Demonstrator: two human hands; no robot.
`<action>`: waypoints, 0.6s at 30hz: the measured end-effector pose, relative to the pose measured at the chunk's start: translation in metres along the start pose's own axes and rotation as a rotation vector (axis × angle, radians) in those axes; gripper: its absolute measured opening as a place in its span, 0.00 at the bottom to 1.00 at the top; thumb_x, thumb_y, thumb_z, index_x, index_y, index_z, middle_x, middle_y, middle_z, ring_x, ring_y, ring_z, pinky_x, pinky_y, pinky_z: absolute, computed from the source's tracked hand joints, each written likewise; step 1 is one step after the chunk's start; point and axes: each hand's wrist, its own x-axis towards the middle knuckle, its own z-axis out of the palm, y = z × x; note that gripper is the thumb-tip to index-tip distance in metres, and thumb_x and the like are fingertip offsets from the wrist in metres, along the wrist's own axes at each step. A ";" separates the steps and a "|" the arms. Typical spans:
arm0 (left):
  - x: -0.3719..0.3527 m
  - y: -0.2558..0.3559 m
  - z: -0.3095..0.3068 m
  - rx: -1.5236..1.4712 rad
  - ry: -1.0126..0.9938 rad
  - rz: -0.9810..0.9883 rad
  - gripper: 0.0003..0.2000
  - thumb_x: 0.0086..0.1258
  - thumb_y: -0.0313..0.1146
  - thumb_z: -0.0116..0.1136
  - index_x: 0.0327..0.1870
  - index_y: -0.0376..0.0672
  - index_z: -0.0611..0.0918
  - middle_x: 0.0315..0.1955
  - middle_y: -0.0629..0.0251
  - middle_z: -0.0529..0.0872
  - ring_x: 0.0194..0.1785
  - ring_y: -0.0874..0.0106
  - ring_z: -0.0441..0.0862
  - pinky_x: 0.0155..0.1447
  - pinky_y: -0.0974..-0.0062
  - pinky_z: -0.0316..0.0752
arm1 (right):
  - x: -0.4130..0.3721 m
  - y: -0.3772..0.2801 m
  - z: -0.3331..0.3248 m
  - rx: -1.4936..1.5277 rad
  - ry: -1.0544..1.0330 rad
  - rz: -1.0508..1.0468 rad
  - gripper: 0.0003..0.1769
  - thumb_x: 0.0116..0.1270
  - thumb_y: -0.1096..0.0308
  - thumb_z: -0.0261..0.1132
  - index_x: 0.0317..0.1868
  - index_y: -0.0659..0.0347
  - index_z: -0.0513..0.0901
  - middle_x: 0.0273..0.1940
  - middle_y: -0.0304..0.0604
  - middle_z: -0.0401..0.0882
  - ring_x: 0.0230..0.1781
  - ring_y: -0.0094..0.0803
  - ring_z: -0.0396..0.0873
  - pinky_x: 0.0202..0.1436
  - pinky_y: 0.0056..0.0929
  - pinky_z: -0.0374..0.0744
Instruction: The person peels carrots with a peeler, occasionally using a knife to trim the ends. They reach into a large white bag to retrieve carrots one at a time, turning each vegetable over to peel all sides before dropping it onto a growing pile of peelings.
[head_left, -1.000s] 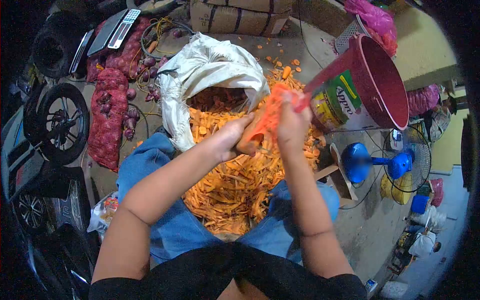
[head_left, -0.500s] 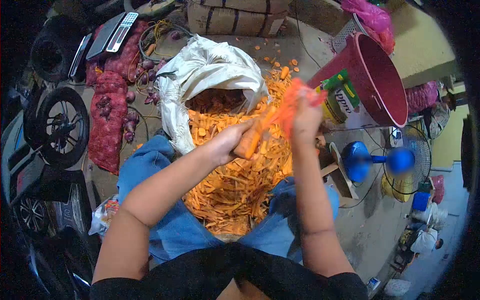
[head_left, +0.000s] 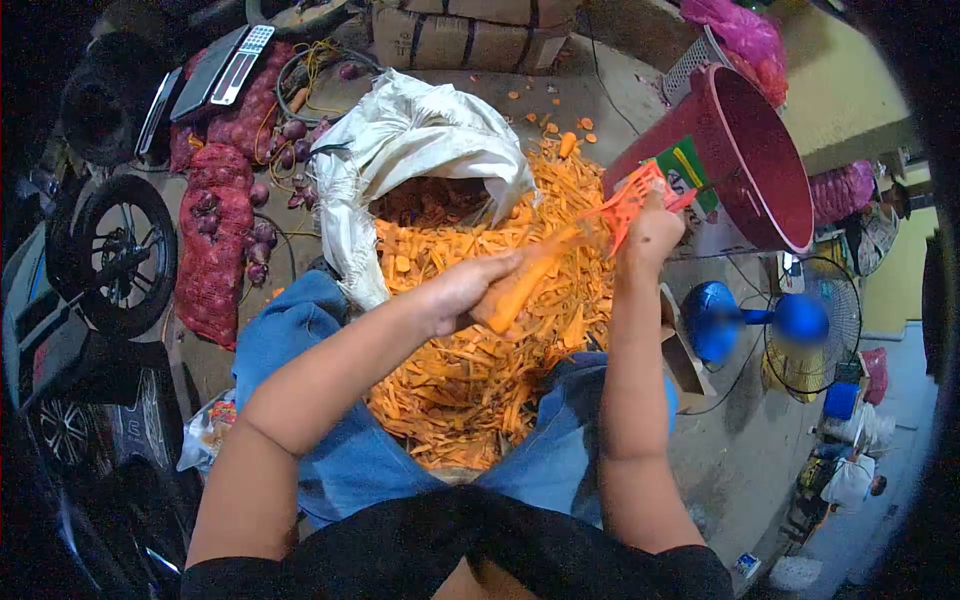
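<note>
A partly peeled carrot [head_left: 513, 300] lies in my left hand [head_left: 468, 290], its thick end toward me and its far end angled up to the right. My right hand [head_left: 655, 225] grips a red-orange peeler [head_left: 628, 205], held off the carrot's far end. Beneath both hands spreads a deep heap of carrot peelings [head_left: 450, 370] between my knees. Behind it, a white woven sack [head_left: 345, 190] gapes toward me, with peelings at its mouth and darker contents inside.
A dark red bucket [head_left: 740, 170] leans at the right, near a fan [head_left: 815, 320]. Net sacks of red onions [head_left: 212, 250] line the left, beside a motorbike wheel [head_left: 125, 245] and a scale [head_left: 225, 70]. Wrapped cartons [head_left: 470, 40] stand at the back. A person [head_left: 850, 480] is far right.
My right hand has moved a little right and down with the peeler, away from the carrot. The carrot has tilted slightly in my left hand, which stays nearly in place.
</note>
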 end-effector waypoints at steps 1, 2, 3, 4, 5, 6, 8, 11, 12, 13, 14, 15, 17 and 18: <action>-0.002 0.006 0.002 -0.069 0.034 0.011 0.19 0.64 0.42 0.36 0.53 0.44 0.63 0.36 0.66 0.75 0.34 0.77 0.74 0.33 0.80 0.72 | -0.010 -0.007 0.006 0.000 -0.006 0.000 0.10 0.57 0.67 0.53 0.25 0.66 0.71 0.21 0.36 0.69 0.21 0.21 0.65 0.25 0.23 0.65; -0.002 0.010 0.002 -0.138 0.066 0.020 0.19 0.64 0.42 0.36 0.53 0.45 0.63 0.36 0.67 0.75 0.34 0.77 0.75 0.32 0.79 0.72 | -0.026 -0.012 0.012 -0.013 -0.121 -0.083 0.10 0.57 0.66 0.53 0.25 0.66 0.71 0.21 0.36 0.69 0.22 0.21 0.65 0.25 0.22 0.65; 0.003 0.008 -0.004 -0.140 0.068 0.020 0.19 0.64 0.42 0.36 0.53 0.45 0.63 0.36 0.67 0.75 0.34 0.77 0.75 0.32 0.79 0.72 | -0.042 -0.018 0.018 -0.026 -0.233 -0.166 0.10 0.57 0.66 0.53 0.25 0.66 0.71 0.22 0.36 0.70 0.22 0.21 0.64 0.25 0.22 0.64; 0.012 0.006 -0.014 -0.194 0.018 -0.010 0.19 0.64 0.41 0.36 0.53 0.45 0.63 0.41 0.66 0.73 0.41 0.75 0.72 0.42 0.76 0.69 | -0.056 -0.022 0.022 -0.027 -0.235 -0.165 0.10 0.57 0.66 0.53 0.25 0.66 0.71 0.22 0.36 0.70 0.22 0.21 0.64 0.25 0.22 0.64; 0.018 0.003 -0.021 -0.247 -0.033 -0.038 0.18 0.63 0.41 0.36 0.53 0.45 0.63 0.47 0.65 0.70 0.48 0.73 0.70 0.51 0.73 0.66 | -0.068 -0.025 0.025 -0.089 -0.273 -0.167 0.11 0.58 0.65 0.52 0.27 0.66 0.71 0.22 0.34 0.68 0.23 0.19 0.64 0.26 0.20 0.64; 0.015 0.008 -0.017 -0.260 -0.013 -0.003 0.17 0.64 0.41 0.35 0.52 0.49 0.65 0.45 0.66 0.72 0.46 0.74 0.71 0.50 0.73 0.66 | -0.073 -0.027 0.026 -0.151 -0.310 -0.167 0.11 0.59 0.65 0.51 0.29 0.67 0.71 0.22 0.32 0.67 0.23 0.18 0.63 0.27 0.18 0.63; 0.015 0.008 -0.017 -0.232 0.005 0.022 0.17 0.64 0.41 0.34 0.52 0.49 0.65 0.44 0.66 0.72 0.45 0.74 0.71 0.50 0.73 0.67 | -0.073 -0.025 0.027 -0.168 -0.306 -0.146 0.12 0.59 0.64 0.51 0.29 0.66 0.71 0.22 0.32 0.67 0.24 0.18 0.63 0.28 0.18 0.63; 0.017 0.006 -0.016 -0.244 0.021 0.046 0.17 0.64 0.40 0.33 0.52 0.48 0.65 0.43 0.66 0.73 0.43 0.74 0.72 0.48 0.73 0.68 | -0.068 -0.021 0.024 -0.136 -0.309 -0.045 0.12 0.59 0.64 0.50 0.29 0.65 0.71 0.22 0.32 0.66 0.24 0.19 0.62 0.29 0.18 0.64; 0.019 0.005 -0.016 -0.285 0.020 0.047 0.17 0.64 0.40 0.32 0.52 0.47 0.65 0.41 0.66 0.74 0.42 0.74 0.73 0.48 0.74 0.68 | -0.067 -0.020 0.023 -0.087 -0.316 0.035 0.12 0.59 0.64 0.50 0.29 0.65 0.71 0.22 0.32 0.66 0.24 0.19 0.62 0.29 0.19 0.64; 0.019 0.004 -0.017 -0.285 0.019 0.047 0.17 0.64 0.40 0.32 0.52 0.47 0.65 0.41 0.66 0.74 0.42 0.74 0.73 0.48 0.74 0.68 | -0.070 -0.018 0.025 -0.088 -0.315 0.034 0.12 0.59 0.64 0.50 0.29 0.65 0.71 0.22 0.32 0.66 0.24 0.19 0.62 0.29 0.19 0.64; 0.019 0.004 -0.018 -0.289 0.023 0.042 0.17 0.64 0.39 0.32 0.52 0.45 0.65 0.42 0.66 0.74 0.42 0.73 0.73 0.48 0.74 0.68 | -0.078 -0.016 0.028 -0.117 -0.302 -0.099 0.11 0.59 0.65 0.51 0.29 0.65 0.70 0.22 0.35 0.67 0.23 0.21 0.64 0.28 0.21 0.65; 0.018 0.006 -0.016 -0.294 0.028 0.038 0.17 0.64 0.39 0.32 0.52 0.43 0.65 0.42 0.65 0.74 0.42 0.73 0.73 0.48 0.75 0.68 | -0.086 -0.014 0.030 -0.145 -0.288 -0.232 0.10 0.58 0.66 0.52 0.29 0.65 0.69 0.21 0.38 0.69 0.22 0.22 0.66 0.26 0.23 0.66; 0.012 0.008 -0.005 -0.301 0.069 0.028 0.16 0.65 0.38 0.32 0.49 0.43 0.67 0.38 0.67 0.75 0.37 0.76 0.73 0.40 0.78 0.70 | -0.093 -0.015 0.029 -0.141 -0.356 -0.263 0.09 0.58 0.66 0.52 0.29 0.65 0.69 0.20 0.39 0.68 0.21 0.23 0.65 0.24 0.24 0.66; 0.010 0.010 0.000 -0.307 0.111 0.021 0.14 0.65 0.38 0.32 0.46 0.44 0.69 0.34 0.69 0.76 0.31 0.79 0.74 0.32 0.81 0.71 | -0.091 -0.016 0.029 -0.150 -0.350 -0.250 0.09 0.58 0.66 0.52 0.29 0.65 0.69 0.19 0.40 0.68 0.21 0.23 0.65 0.25 0.25 0.66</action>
